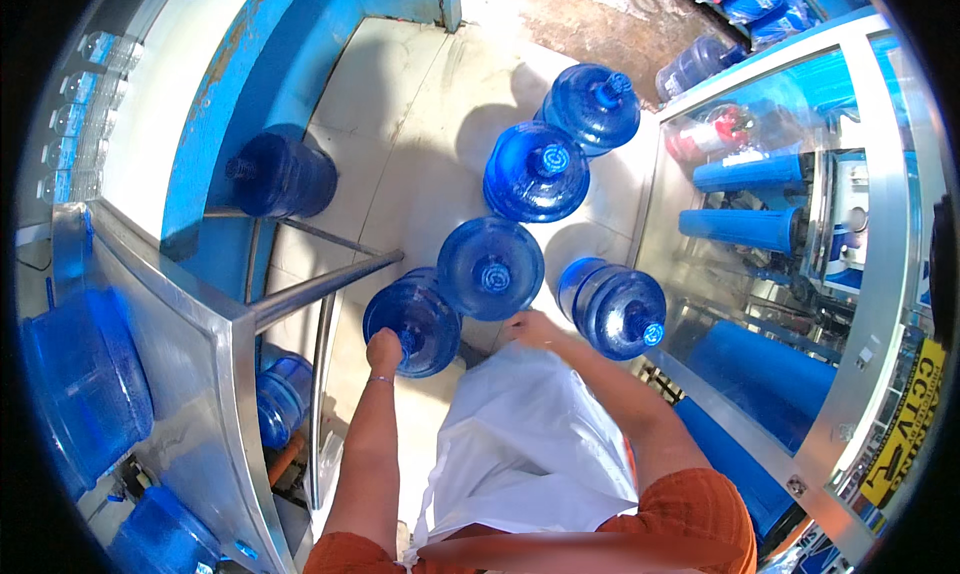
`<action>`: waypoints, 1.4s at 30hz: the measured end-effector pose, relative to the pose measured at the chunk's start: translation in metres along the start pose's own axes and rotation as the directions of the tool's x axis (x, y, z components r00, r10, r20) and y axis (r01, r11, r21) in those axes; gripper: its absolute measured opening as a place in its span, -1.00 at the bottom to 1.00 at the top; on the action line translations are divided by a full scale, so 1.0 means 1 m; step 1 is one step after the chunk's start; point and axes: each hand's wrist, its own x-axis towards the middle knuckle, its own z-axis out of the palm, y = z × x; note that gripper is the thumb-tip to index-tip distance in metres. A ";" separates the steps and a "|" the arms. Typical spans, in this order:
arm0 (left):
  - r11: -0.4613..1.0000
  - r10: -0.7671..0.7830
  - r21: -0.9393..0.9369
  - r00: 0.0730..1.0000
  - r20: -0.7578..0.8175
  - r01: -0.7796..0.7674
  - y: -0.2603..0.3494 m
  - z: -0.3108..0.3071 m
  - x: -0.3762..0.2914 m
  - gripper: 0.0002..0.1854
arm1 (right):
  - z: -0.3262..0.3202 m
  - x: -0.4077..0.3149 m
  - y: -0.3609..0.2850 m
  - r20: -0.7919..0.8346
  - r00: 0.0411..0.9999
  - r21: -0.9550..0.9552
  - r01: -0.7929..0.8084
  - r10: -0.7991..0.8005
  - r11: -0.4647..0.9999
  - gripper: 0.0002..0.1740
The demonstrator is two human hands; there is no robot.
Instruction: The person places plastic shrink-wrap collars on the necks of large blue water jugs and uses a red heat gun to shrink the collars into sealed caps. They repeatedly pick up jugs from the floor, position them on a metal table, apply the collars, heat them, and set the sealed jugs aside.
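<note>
My left hand [385,351] is closed around the neck of a large blue water jug [420,319], which stands on the floor in front of me. Right beside that jug is another capped blue jug [491,247]. My right hand [532,329] hovers by the near edge of this second jug, its fingers curled; whether they touch it is unclear. Beyond stand a third jug [517,180] and one more capped jug [581,120]. To my right is a separate jug [600,300] with a light-blue cap. A white apron [525,439] covers my front.
At left is a stainless steel counter [187,326] with a protruding metal rail [330,292]. A blue jug [285,175] sits by the blue wall [259,101]. A glass-and-aluminium cabinet [855,274] with blue filter housings [742,229] lines the right side. Pale tiles [420,161] form the floor.
</note>
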 end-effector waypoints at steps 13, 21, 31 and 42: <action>0.713 0.308 -0.462 0.827 -0.470 -0.528 0.298 -0.176 0.046 -0.73 | -0.431 0.150 0.020 -0.512 0.823 -0.817 -0.379 -0.245 0.435 -0.61; 0.884 0.185 -0.291 0.845 -0.503 -0.367 0.472 -0.193 0.176 -0.63 | -0.524 0.165 0.127 -0.321 0.837 -0.734 0.077 -0.444 0.675 -0.70; 0.864 0.174 -0.340 0.853 -0.492 -0.372 0.472 -0.162 0.203 -0.82 | -0.566 0.136 0.233 -0.785 0.619 -0.205 -0.224 -0.023 0.953 -0.71; 0.881 0.181 -0.295 0.839 -0.513 -0.371 0.475 -0.165 0.203 -0.83 | -0.599 0.184 0.197 -0.900 0.362 0.063 -0.445 0.244 0.893 -0.57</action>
